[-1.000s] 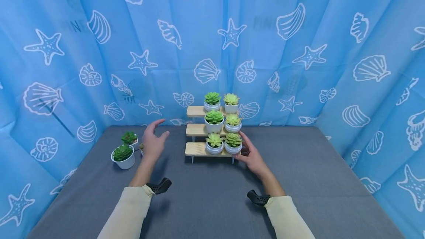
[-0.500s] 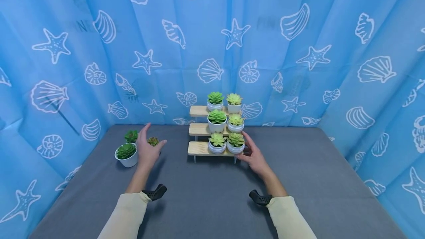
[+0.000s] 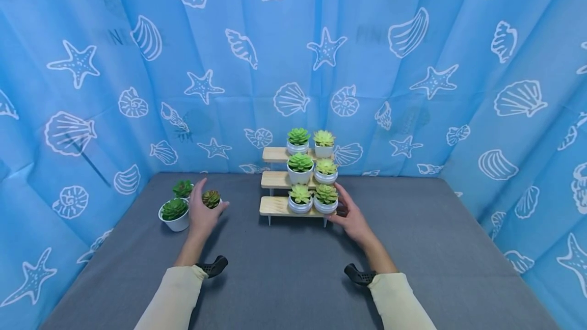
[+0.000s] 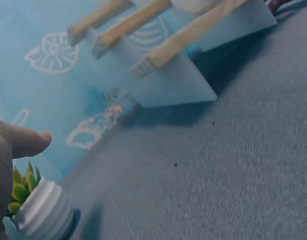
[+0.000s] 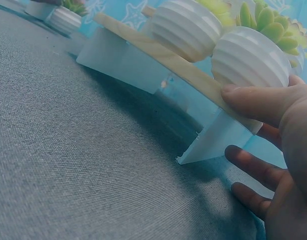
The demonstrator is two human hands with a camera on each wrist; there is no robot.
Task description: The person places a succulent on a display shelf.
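Note:
On the left in the head view, my left hand (image 3: 203, 216) spreads thumb and fingers around a small succulent with brownish-green leaves (image 3: 211, 198). Its ribbed white pot (image 4: 46, 212) stands on the cloth below the raised thumb in the left wrist view. My right hand (image 3: 352, 221) is at the right end of a three-tier wooden plant stand (image 3: 275, 206). There its thumb and index finger curl round a potted succulent (image 3: 326, 198) on the lowest tier, the thumb at the board's front edge. In the right wrist view the other fingers (image 5: 256, 167) hang loose beside the stand's clear leg.
Two more green succulents in white pots stand left of my left hand, a larger one (image 3: 174, 214) in front of a smaller one (image 3: 182, 189). Potted succulents (image 3: 300, 166) fill the middle and right of each tier. A blue shell-patterned curtain (image 3: 257, 80) encloses the grey table (image 3: 284, 279).
My left hand has come down and closer around the brownish-green succulent, thumb now on its right side. My right hand has stayed at the stand's end. The head view has shifted slightly.

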